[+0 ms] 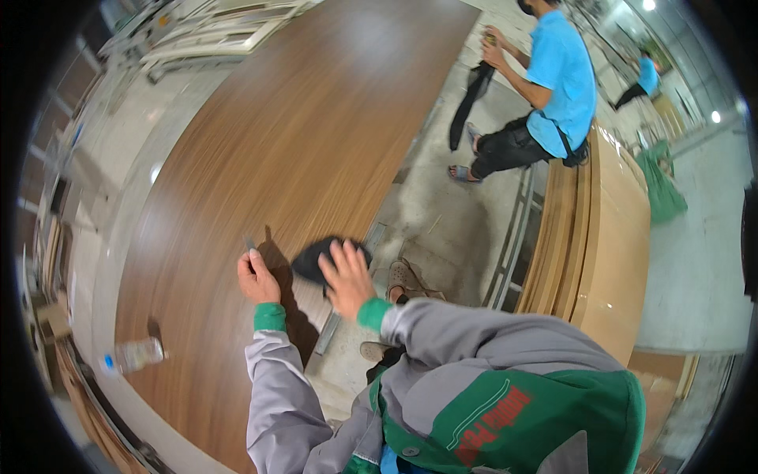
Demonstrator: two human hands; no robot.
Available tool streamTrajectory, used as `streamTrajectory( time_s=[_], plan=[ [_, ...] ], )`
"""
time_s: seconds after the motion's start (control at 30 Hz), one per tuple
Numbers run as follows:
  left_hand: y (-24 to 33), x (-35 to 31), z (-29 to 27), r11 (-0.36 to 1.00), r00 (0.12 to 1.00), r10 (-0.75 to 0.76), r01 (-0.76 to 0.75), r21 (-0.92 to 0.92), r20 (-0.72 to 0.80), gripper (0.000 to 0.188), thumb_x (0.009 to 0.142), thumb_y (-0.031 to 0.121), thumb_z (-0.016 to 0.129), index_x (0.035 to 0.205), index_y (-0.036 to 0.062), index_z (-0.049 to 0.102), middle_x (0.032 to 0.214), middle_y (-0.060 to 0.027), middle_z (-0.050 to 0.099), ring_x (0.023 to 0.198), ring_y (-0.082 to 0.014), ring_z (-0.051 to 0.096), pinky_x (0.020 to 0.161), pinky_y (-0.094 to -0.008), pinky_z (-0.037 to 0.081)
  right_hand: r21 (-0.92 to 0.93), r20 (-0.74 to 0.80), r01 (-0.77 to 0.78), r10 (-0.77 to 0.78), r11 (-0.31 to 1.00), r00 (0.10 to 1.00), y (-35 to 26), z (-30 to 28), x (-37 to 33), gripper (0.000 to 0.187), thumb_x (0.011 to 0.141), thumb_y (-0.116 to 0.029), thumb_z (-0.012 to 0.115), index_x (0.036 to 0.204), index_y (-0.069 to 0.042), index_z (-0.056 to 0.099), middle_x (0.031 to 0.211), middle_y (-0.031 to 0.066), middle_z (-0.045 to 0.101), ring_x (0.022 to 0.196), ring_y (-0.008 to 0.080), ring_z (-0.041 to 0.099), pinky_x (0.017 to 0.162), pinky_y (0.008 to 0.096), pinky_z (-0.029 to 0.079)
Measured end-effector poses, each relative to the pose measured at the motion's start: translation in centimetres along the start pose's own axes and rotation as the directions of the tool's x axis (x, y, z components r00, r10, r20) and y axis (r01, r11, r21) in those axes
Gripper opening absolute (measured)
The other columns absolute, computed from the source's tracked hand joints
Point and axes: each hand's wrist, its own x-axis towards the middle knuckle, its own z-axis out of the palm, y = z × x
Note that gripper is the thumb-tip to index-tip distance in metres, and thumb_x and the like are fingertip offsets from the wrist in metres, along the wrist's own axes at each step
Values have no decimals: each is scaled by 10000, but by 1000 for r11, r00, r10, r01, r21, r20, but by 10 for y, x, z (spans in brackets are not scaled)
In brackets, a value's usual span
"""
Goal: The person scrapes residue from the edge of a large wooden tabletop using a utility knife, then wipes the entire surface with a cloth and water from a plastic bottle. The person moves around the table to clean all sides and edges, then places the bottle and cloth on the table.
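A long brown wood-grain panel (316, 126) lies in front of me. Over its near part, my left hand (257, 278) is closed on a small flat grey blade-like tool (249, 243), which sticks up past the thumb and fingers. To its right, my right hand (349, 278) is blurred, its fingers spread over a black cloth (309, 259) at the panel's right edge. Whether the palm touches the cloth cannot be made out. A clear plastic bottle (140, 355) with a blue cap lies on its side near the panel's left edge.
Beyond the panel's right edge stands a person in a blue shirt (562, 71), holding a dark strip of cloth (471, 103). Stacked boards (572, 245) rise at the right, by a green bag (662, 186). Pale frames (213, 39) stand at the far left.
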Motion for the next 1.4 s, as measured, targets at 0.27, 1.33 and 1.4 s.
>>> streamTrajectory(
  time_s=[0.27, 1.33, 1.4],
  plan=[
    [39, 8, 73, 907, 985, 112, -156, 390, 134, 378, 1096, 363, 525, 1079, -2, 624, 928, -188, 658, 816, -312, 604, 782, -436, 502, -210, -439, -506, 381, 837, 813, 263, -124, 184, 624, 988, -246, 643, 1544, -35, 455, 1653, 280, 275, 1534, 502, 226, 1250, 595, 235],
    [51, 4, 69, 891, 998, 3, 22, 454, -56, 272, 1091, 238, 524, 1091, -5, 645, 848, -146, 640, 742, -211, 587, 698, -381, 502, 44, 434, 629, -582, 776, 688, 244, -190, 247, 384, 755, -331, 754, 1106, -184, 706, 1325, 136, 622, 1287, 375, 535, 1040, 576, 449],
    [59, 1, 68, 868, 997, -64, 82, 490, -54, 252, 1078, 222, 535, 1079, 2, 659, 831, -147, 658, 721, -227, 613, 684, -395, 512, -406, 190, 455, -414, 793, 890, 317, -210, 319, 469, 887, -426, 693, 1232, -109, 699, 1281, 159, 644, 1189, 418, 554, 956, 598, 459]
  ],
)
